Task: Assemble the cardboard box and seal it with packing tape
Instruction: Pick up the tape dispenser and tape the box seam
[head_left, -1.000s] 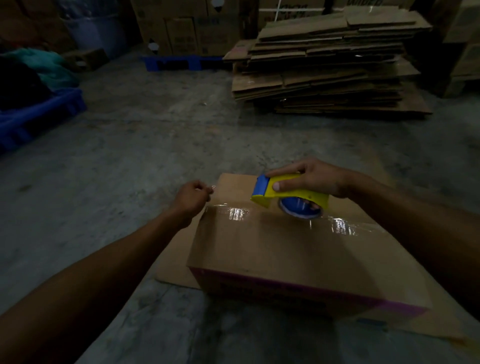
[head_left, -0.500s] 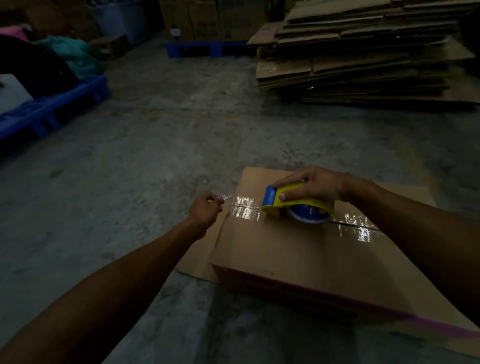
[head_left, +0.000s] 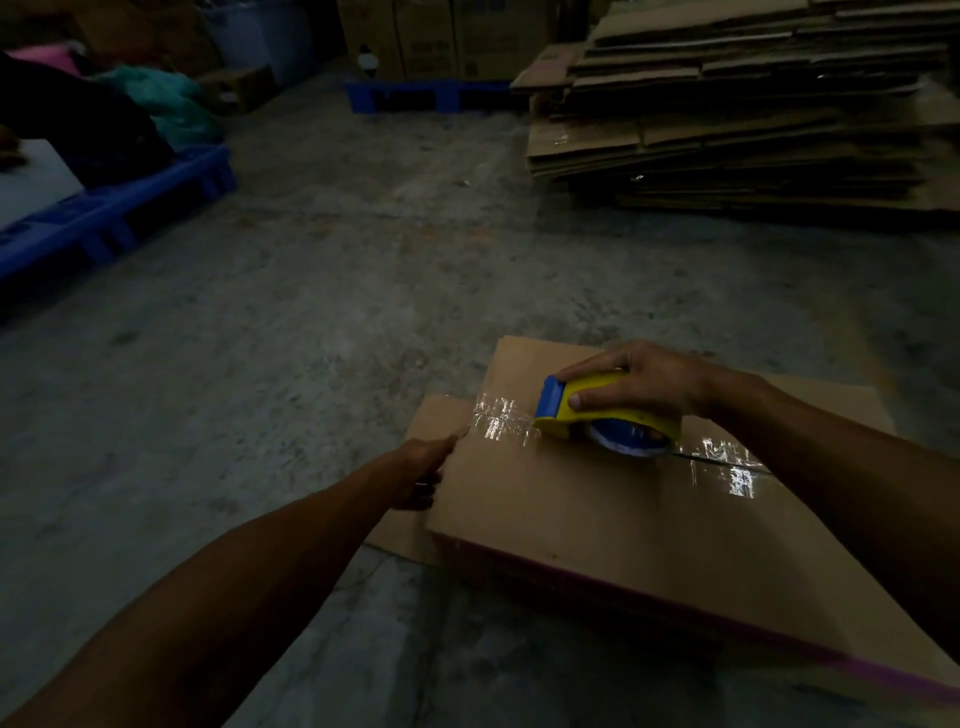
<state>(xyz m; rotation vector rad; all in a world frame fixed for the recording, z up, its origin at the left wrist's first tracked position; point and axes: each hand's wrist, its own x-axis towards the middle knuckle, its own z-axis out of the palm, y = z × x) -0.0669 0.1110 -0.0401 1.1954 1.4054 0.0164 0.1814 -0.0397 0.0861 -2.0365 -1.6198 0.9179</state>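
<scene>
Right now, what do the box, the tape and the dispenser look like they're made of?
Box: brown cardboard, matte, with folded flaps. Tape: clear glossy film, probably plastic, with bright glare. Dispenser: smooth yellow and blue body, likely moulded plastic.

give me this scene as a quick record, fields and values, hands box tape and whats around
box: cardboard box on a flat cardboard sheet, top flaps closed
tape: clear strip along the top seam
dispenser: yellow and blue tape dispenser on the box top
right hand: right hand gripping the dispenser
left hand: left hand at the box's left edge, by the tape end
floor: concrete floor
background: stack of flattened cardboard, blue pallet
</scene>
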